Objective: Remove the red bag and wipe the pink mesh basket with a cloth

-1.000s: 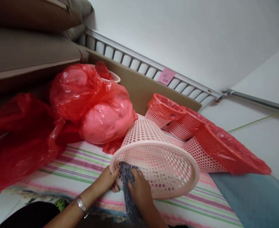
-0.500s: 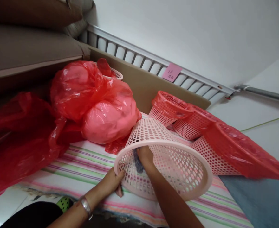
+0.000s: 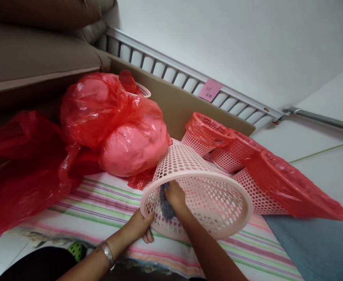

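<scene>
So you've got the pale pink basket (image 3: 186, 159) tipped over on the striped sheet (image 3: 97, 214), mouth facing you, narrower end pointing away. Your left hand (image 3: 142, 226) has hold of the rim at its left side, thumb up on the lip and fingers tucked lower down. There's a silver bracelet (image 3: 107, 253) on that wrist. Your right hand (image 3: 175, 196) is in through the mouth, bunched around a grey-blue cloth (image 3: 166, 206) by the left part of the inner wall; can't tell how much of it actually touches.

Just left of the basket you've got red bags (image 3: 133, 146) in a heap, a couple of them bulging. Over on the right there are three lined baskets (image 3: 259, 192) in a row, red plastic folded over their rims. Behind it all is a tan board (image 3: 167, 103), then a white rail (image 3: 171, 73) with a pink note (image 3: 210, 90) on it, handwriting too small for me to read fully.
</scene>
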A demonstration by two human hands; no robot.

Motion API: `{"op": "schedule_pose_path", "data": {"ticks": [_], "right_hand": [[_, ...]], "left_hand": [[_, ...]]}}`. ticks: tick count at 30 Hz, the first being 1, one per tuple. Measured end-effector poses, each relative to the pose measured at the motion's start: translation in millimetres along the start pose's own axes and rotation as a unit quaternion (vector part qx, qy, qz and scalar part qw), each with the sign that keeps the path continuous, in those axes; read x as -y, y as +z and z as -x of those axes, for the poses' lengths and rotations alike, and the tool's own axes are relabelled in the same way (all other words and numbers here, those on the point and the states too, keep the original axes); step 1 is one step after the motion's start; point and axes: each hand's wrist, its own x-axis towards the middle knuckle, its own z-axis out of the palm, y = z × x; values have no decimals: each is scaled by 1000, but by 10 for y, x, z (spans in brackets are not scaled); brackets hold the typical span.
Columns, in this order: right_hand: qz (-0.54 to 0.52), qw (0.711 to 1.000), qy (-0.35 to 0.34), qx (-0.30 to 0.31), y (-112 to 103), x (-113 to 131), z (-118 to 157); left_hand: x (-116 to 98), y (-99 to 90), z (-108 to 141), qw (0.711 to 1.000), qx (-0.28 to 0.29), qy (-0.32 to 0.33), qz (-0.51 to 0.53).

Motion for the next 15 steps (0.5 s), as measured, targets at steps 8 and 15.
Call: {"op": "schedule_pose_path", "data": {"ticks": [8, 15], "right_hand": [[19, 997, -63, 38, 40, -14, 1173], [-8, 998, -50, 46, -23, -64, 1133]], "left_hand": [[-40, 2, 20, 1000, -30, -7, -1], [-168, -132, 93, 992, -109, 52, -39]]}}
